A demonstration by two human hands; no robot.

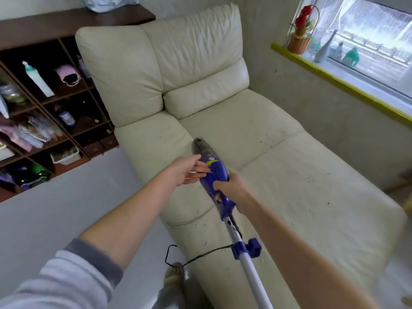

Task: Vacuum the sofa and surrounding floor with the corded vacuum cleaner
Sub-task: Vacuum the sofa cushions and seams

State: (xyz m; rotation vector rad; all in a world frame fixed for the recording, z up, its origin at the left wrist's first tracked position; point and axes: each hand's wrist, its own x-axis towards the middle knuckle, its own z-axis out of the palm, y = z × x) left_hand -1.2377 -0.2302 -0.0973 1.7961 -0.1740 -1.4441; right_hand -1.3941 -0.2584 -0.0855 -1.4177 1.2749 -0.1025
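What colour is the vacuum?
The vacuum is purple-blue with a yellow patch and a white pole, seen in the head view.

Cream leather on the sofa (223, 121), flecked with dark and pale crumbs over the seat. Blue-violet body on the vacuum cleaner (214, 177), with a yellow-green button, smoky grey nozzle, white tube and a blue clip. Black cord (200, 256). Pale grey floor (55, 208). Dark brown shelf unit (44, 103), holding a white bottle (38, 79) capped in teal and a pink knitted hat (68, 74). Yellow windowsill edge (334, 82). Red flowers (304, 15) in an orange basket. Grey striped sleeve (66, 275).
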